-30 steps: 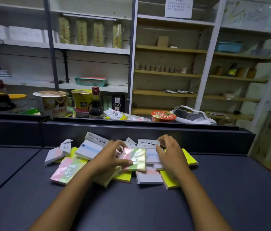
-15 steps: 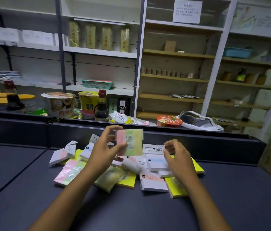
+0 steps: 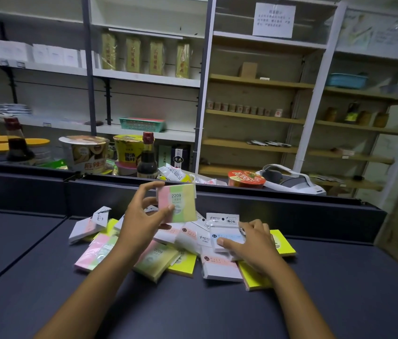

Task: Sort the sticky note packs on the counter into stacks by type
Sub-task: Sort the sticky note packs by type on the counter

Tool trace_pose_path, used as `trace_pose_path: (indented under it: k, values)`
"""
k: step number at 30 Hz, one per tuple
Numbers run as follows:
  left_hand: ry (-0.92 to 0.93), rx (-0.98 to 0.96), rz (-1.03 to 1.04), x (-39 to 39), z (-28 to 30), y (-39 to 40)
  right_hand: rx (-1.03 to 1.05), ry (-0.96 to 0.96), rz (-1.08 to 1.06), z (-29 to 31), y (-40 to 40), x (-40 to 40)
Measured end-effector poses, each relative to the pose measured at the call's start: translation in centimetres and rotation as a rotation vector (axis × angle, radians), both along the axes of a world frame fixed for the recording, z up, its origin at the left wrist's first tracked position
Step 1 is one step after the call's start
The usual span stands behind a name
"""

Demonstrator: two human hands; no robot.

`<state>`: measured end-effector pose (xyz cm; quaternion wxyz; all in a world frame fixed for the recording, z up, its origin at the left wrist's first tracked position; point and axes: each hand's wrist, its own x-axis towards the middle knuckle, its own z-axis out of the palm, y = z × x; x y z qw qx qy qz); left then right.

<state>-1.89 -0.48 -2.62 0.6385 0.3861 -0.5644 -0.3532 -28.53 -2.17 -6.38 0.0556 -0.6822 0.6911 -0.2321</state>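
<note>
The left hand [image 3: 141, 221] pinches a pink-green pack [image 3: 177, 203] above the heap; the right hand [image 3: 251, 245] grips a white pack [image 3: 227, 237] on the table [image 3: 340, 289].

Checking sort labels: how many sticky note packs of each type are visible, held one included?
Pastel tri-colour packs: 3, one held up by the left hand
Bright yellow packs: 4
White carded packs: at least 6, since overlap hides some; the right hand holds one
Total: at least 13
</note>
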Motion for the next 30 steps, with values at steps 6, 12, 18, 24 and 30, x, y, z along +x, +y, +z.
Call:
trace_pose_path:
  k: [6, 12, 18, 24, 30]
  values:
    - [-0.003, 0.026, -0.019, -0.3, -0.5, -0.1, 0.029, 0.019, 0.0, 0.3, 0.2, 0.2]
    - [0.002, 0.047, -0.02, 0.0, -0.9, -0.4, 0.037, -0.017, 0.027, 0.5, 0.7, 0.5]
    - [-0.021, 0.051, -0.024, -0.2, -1.4, -0.5, 0.07, 0.036, -0.007, 0.6, 0.9, 0.5]
    - [-0.052, 0.05, -0.01, -0.5, -1.6, -0.4, -0.034, -0.185, 0.084, 1.6, 2.0, 0.9]
    - [-0.03, 0.065, -0.017, -0.1, -1.6, 0.3, -0.078, -0.804, 0.217, 2.3, 3.2, 1.5]
